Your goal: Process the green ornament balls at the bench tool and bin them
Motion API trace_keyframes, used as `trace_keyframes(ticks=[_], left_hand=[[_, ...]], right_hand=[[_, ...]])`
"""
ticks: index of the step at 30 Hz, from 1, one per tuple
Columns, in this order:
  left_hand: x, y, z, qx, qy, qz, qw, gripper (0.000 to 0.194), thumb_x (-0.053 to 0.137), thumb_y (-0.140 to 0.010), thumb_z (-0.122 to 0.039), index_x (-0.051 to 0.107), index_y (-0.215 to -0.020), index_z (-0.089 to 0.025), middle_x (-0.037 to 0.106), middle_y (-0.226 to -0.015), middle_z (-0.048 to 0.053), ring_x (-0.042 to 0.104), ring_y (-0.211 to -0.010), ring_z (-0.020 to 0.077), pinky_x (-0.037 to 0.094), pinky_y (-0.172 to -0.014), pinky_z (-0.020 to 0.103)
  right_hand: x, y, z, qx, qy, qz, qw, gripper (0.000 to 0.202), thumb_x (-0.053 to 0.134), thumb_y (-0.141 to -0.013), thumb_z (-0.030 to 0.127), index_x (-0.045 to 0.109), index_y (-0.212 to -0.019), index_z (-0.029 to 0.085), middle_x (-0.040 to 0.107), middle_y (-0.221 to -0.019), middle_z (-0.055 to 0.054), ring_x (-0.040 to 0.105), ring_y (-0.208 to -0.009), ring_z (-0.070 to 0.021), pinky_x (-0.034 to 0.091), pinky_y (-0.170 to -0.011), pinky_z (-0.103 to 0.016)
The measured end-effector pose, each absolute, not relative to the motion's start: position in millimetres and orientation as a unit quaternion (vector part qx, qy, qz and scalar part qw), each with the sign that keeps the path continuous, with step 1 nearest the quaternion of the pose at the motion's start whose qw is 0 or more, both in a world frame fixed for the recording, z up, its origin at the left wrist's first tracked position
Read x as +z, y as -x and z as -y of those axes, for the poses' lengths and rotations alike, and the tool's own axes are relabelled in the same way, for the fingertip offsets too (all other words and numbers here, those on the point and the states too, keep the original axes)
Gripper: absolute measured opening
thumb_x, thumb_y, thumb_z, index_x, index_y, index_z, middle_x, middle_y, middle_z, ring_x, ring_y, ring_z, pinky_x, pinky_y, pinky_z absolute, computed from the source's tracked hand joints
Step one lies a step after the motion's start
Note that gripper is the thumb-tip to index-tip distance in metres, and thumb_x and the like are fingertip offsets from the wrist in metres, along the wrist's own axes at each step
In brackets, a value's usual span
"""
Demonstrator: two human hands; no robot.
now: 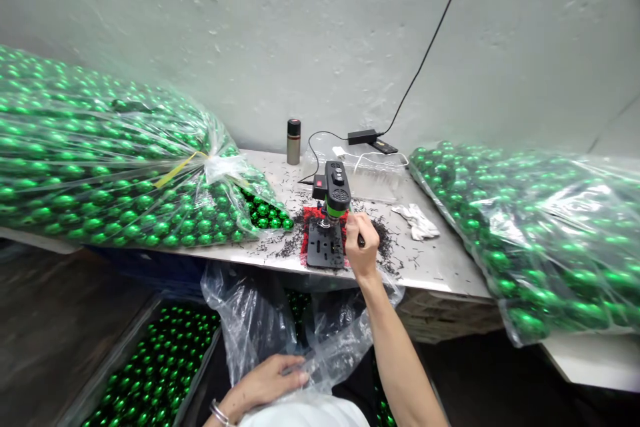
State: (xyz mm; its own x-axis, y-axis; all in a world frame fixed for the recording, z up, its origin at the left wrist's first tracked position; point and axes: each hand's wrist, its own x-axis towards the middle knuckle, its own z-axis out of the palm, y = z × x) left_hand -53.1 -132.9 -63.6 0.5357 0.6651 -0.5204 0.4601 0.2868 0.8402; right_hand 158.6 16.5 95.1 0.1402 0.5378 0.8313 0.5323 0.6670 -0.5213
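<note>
Right hand [363,247] was curled round a dark handle [361,241] beside the tabletop drill [337,188]. Left hand [273,379] lay on clear plastic [333,357]; grip could not be told. Left bag [220,167], right bag [505,217] and lower-left bin [103,373] contained shiny green balls.

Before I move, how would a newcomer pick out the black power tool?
On the pale table, look between the left bag and right bag of green balls. Beside the right hand, the black power tool stands over a slotted black plate. Its green band sets it apart from the black adapter behind it.
</note>
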Motion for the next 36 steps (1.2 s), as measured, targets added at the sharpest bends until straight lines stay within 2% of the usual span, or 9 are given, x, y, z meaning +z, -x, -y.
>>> trace_keyframes(ticks=[14,19,23,25,27,30,32,34,36], left_hand=[[-66.1,57.0,142.7,0.054,-0.584,-0.515,0.625,0.087,0.062,-0.075,-0.072,0.06,-0.136,-0.01,0.055,-0.144,0.015,0.05,-0.134,0.0354,0.036,-0.114,0.04],[-56.6,62.4,149.0,0.081,-0.579,-0.476,0.657,0.077,0.058,-0.079,-0.073,0.066,-0.131,-0.016,0.063,-0.136,0.01,0.057,-0.127,0.0329,0.04,-0.111,0.039],[-44.2,62.5,153.2,0.069,-0.566,-0.492,0.658,0.073,0.066,-0.076,-0.069,0.066,-0.13,-0.02,0.062,-0.138,0.008,0.054,-0.13,0.034,0.038,-0.113,0.041],[-39.8,61.5,151.4,0.067,-0.566,-0.496,0.655,0.074,0.067,-0.075,-0.068,0.066,-0.131,-0.019,0.06,-0.14,0.009,0.053,-0.131,0.0337,0.038,-0.113,0.041],[-36.5,61.5,143.9,0.089,-0.583,-0.491,0.641,0.073,0.063,-0.078,-0.068,0.065,-0.132,-0.018,0.061,-0.14,0.01,0.054,-0.13,0.0324,0.04,-0.112,0.04],[-33.9,66.7,121.4,0.186,-0.634,-0.53,0.532,0.066,0.055,-0.085,-0.065,0.064,-0.132,-0.019,0.066,-0.134,0.011,0.06,-0.122,0.0301,0.045,-0.107,0.039],[-35.5,73.7,101.8,0.274,-0.663,-0.585,0.378,0.061,0.05,-0.088,-0.063,0.066,-0.128,-0.02,0.065,-0.133,0.012,0.059,-0.122,0.0309,0.043,-0.108,0.043],[-41.5,81.5,82.5,0.334,-0.655,-0.645,0.208,0.063,0.046,-0.09,-0.063,0.063,-0.129,-0.017,0.057,-0.14,0.016,0.053,-0.128,0.0351,0.039,-0.11,0.049],[-51.1,87.6,66.5,0.341,-0.616,-0.701,0.108,0.073,0.049,-0.087,-0.065,0.054,-0.136,-0.012,0.049,-0.145,0.023,0.048,-0.132,0.041,0.039,-0.107,0.056]], right_hand=[[92.3,-160.4,-17.4,0.009,0.406,0.664,0.629,0.034,0.044,-0.098,0.027,0.046,-0.064,0.021,0.048,-0.065,0.001,0.046,-0.061,-0.0115,0.038,-0.059,-0.027],[91.9,-161.7,-18.0,0.008,0.409,0.665,0.625,0.036,0.043,-0.098,0.03,0.046,-0.063,0.021,0.048,-0.064,0.001,0.046,-0.061,-0.0116,0.039,-0.059,-0.027],[91.2,-163.9,-17.6,0.011,0.409,0.67,0.619,0.037,0.043,-0.099,0.031,0.046,-0.063,0.021,0.049,-0.065,0.001,0.048,-0.063,-0.0117,0.042,-0.061,-0.026],[92.0,-166.4,-17.4,0.02,0.409,0.672,0.617,0.032,0.048,-0.097,0.035,0.052,-0.069,0.021,0.056,-0.072,-0.001,0.053,-0.068,-0.0123,0.046,-0.065,-0.027],[93.2,-170.5,-15.9,0.043,0.409,0.675,0.613,0.02,0.059,-0.092,0.039,0.06,-0.09,0.019,0.063,-0.093,-0.005,0.057,-0.069,-0.0113,0.051,-0.065,-0.027],[92.0,-179.2,-3.9,0.071,0.424,0.664,0.612,0.058,0.073,-0.083,0.041,0.049,-0.131,0.022,0.056,-0.129,-0.014,0.059,-0.064,-0.008,0.055,-0.058,-0.026],[84.6,-184.7,14.7,0.058,0.444,0.648,0.616,0.068,0.073,-0.083,0.038,0.04,-0.141,0.025,0.052,-0.135,-0.015,0.061,-0.067,-0.0088,0.057,-0.059,-0.026],[67.6,-188.7,40.8,0.038,0.463,0.646,0.605,0.055,0.067,-0.088,0.031,0.045,-0.138,0.025,0.06,-0.123,-0.011,0.062,-0.068,-0.01,0.057,-0.06,-0.026],[39.6,-192.2,68.8,0.029,0.463,0.695,0.55,0.026,0.059,-0.092,0.024,0.06,-0.118,0.023,0.068,-0.1,-0.006,0.062,-0.065,-0.0112,0.055,-0.059,-0.025]])
